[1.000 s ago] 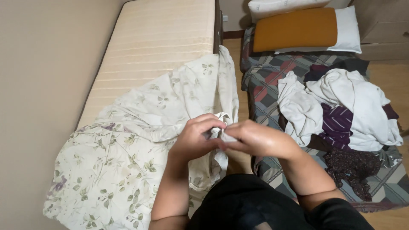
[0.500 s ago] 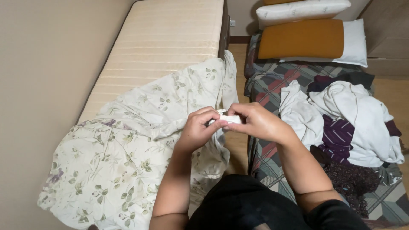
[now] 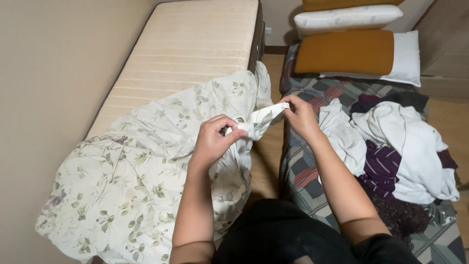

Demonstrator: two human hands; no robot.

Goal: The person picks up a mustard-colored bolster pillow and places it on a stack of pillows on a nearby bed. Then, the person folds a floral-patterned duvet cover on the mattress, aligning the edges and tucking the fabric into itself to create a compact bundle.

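At centre frame, the left hand point(image 3: 212, 139) and right hand point(image 3: 299, 115), both raised, pinch a corner of the floral sheet point(image 3: 146, 181) taut between them. The rest of the sheet lies over the mattress point(image 3: 195, 44) at lower left.

Bare mattress point(image 3: 195, 44): it carried your floral duvet cover point(image 3: 137, 181), spread over its near end.
Patchwork floor bedding point(image 3: 312, 146): it bore pillows point(image 3: 351, 54) and heaped clothes point(image 3: 400, 146).

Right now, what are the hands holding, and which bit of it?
Both hold the flowered duvet cover at one corner. The left hand grips the bunched cloth, and the right hand pinches the white strip at the corner's tip.
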